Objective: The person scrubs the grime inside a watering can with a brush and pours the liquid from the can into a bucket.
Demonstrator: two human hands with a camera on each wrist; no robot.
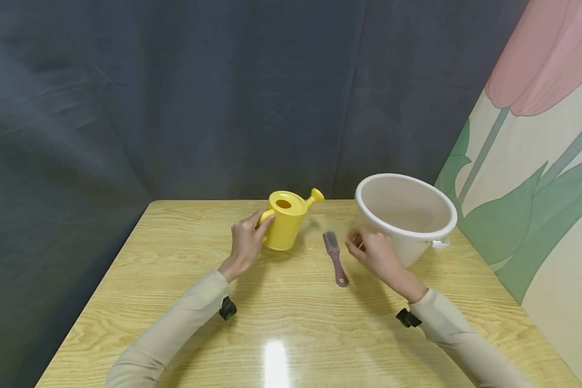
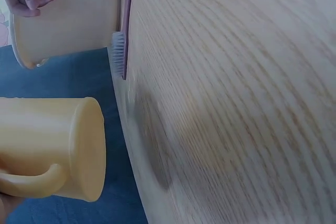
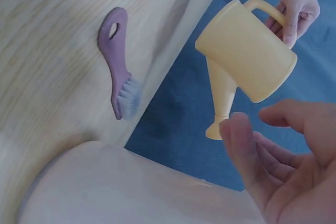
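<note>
My left hand [image 1: 246, 243] grips the handle of a yellow watering can [image 1: 286, 223], its spout pointing right. In the left wrist view the can [image 2: 47, 148] hangs off the table, its shadow on the wood. My right hand [image 1: 378, 256], empty with fingers loosely bent, is in front of a white bucket [image 1: 407, 242]; whether they touch cannot be told. Between the hands a purple brush [image 1: 337, 261] lies on the table, bristles toward the back. The right wrist view shows the right hand's fingers [image 3: 242, 148] apart, below the can's spout.
The wooden table [image 1: 291, 312] has its back edge against a dark blue curtain [image 1: 252, 97]. A wall painted with a tulip [image 1: 538, 59] runs along the right side. The bucket's white handle joint [image 1: 441, 243] sticks out at its right.
</note>
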